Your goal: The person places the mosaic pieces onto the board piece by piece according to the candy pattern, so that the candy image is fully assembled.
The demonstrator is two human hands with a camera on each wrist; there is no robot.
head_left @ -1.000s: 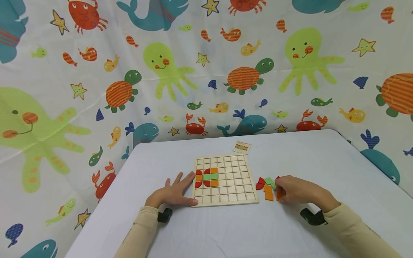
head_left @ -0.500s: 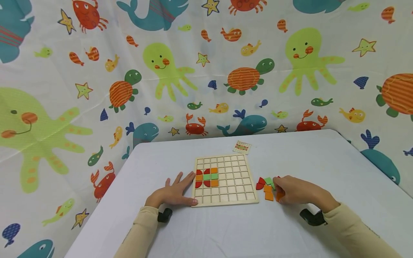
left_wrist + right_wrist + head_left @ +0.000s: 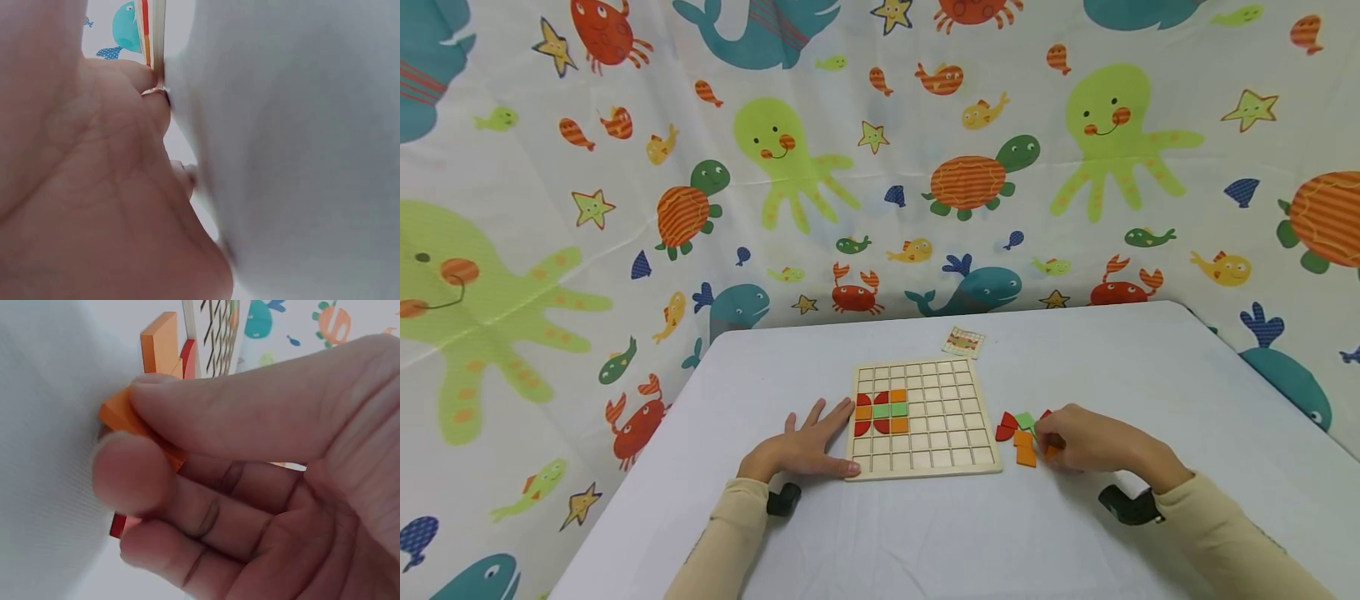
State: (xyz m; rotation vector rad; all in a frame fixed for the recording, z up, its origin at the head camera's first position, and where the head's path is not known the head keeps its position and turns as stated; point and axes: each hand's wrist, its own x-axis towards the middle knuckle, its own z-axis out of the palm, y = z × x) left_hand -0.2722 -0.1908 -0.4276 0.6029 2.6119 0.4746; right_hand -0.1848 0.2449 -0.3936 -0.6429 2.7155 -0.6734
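My left hand (image 3: 801, 450) lies with spread fingers at the left edge of a wooden grid board (image 3: 951, 417), its thumb on the board's near-left corner. In the right wrist view, my right hand (image 3: 250, 487) pinches an orange tile (image 3: 117, 412) between thumb and forefinger, close to the tabletop. Around that hand lie loose tiles: red quarter-circle tiles (image 3: 1006, 427), green tiles (image 3: 1024, 421) and orange square tiles (image 3: 1025, 455). The right fingers partly hide some of them. On the board's left side, red (image 3: 882, 427), orange (image 3: 898, 426) and green (image 3: 898, 409) tiles fill several grid cells.
A small printed card (image 3: 963, 342) with a coloured pattern lies beyond the board's far edge. White cloth covers the table (image 3: 925, 533). Behind it hangs a curtain (image 3: 865, 192) with sea-animal prints.
My right hand's fingertips have shifted slightly over the loose tiles, covering more of the orange tile beneath them and baring more of a red one. My left hand and the board stay put.
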